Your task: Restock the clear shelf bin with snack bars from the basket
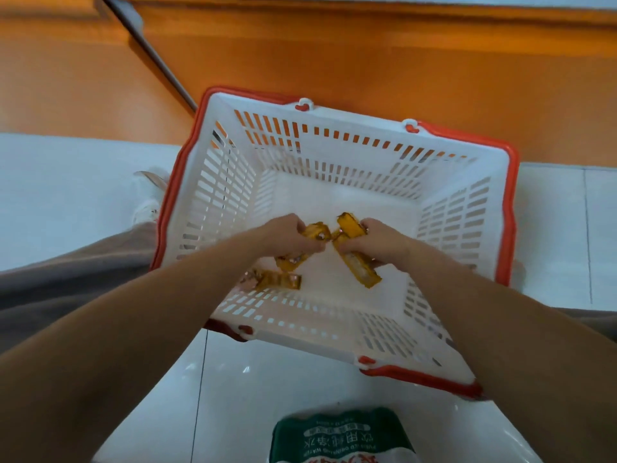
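A white slotted basket (pixel 337 142) with a red rim stands on the floor below me. Both my hands reach down into it. My left hand (pixel 283 233) is closed around gold-wrapped snack bars (pixel 314 231), whose ends stick out on both sides of my fist. My right hand (pixel 380 240) grips other gold snack bars (pixel 359 269) that point toward the near wall. One loose snack bar (pixel 277 280) lies on the basket floor by the near left corner. The clear shelf bin is not in view.
An orange shelf base (pixel 367 61) runs across the far side behind the basket. White floor tiles (pixel 66 195) surround it. My trouser leg (pixel 83 272) and shoe (pixel 150 198) are at the left. A green-and-white water pack wrapped in plastic (pixel 340 436) lies at the near edge.
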`<state>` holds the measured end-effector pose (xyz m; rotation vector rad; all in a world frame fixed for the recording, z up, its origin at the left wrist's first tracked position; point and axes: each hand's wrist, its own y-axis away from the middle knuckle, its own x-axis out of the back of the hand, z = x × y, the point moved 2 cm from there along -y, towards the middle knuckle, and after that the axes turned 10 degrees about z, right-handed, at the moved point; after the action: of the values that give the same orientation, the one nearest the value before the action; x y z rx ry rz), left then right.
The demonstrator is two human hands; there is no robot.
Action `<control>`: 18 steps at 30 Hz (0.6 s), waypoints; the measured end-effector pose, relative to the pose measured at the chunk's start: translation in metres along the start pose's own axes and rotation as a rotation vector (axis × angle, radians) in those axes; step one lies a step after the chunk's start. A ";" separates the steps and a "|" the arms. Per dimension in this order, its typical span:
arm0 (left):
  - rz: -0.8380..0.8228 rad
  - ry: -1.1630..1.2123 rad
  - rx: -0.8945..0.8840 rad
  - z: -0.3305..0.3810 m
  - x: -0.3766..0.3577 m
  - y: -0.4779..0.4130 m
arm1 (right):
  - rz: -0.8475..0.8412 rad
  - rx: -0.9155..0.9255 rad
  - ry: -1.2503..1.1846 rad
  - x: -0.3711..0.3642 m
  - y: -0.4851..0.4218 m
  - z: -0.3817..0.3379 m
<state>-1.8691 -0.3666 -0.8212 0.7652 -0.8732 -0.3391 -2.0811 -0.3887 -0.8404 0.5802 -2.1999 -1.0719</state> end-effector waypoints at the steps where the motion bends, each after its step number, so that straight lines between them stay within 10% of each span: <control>1: 0.050 0.086 0.034 0.005 0.012 0.005 | 0.034 0.013 -0.087 0.006 0.006 -0.012; 7: 0.149 0.958 0.088 0.058 0.073 0.068 | 0.025 0.146 -0.551 0.040 0.073 -0.087; 18: 0.432 1.043 -0.261 0.159 0.165 0.198 | 0.013 0.450 -0.906 0.098 0.232 -0.188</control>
<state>-1.9006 -0.3950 -0.5213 0.3924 0.0164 0.3257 -2.0479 -0.4170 -0.5293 0.2667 -3.2768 -0.9262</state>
